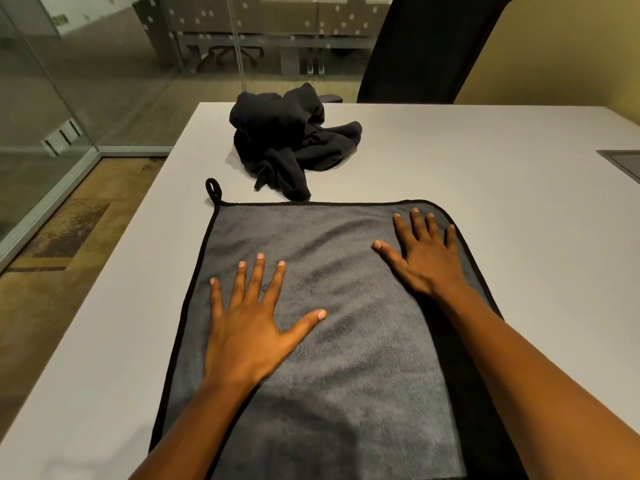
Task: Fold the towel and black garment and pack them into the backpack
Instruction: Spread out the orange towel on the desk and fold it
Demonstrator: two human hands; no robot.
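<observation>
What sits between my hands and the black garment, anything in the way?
Nothing visible. Both the left hand and right hand lie flat on the grey towel; the black garment lies crumpled just past its far edge, only bare table around.

Left hand [247, 336] and right hand [424, 259] lie flat, fingers [258, 277] spread, seemingly pressing down.

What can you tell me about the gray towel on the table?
The towel is gray, fuzzy like microfiber, with a black sewn edge, rounded corners and a small black hanging loop at its far left corner. It lies spread flat on the white table. The left hand and right hand press on it, fingers spread. The crumpled black garment lies just beyond its far edge.
</observation>
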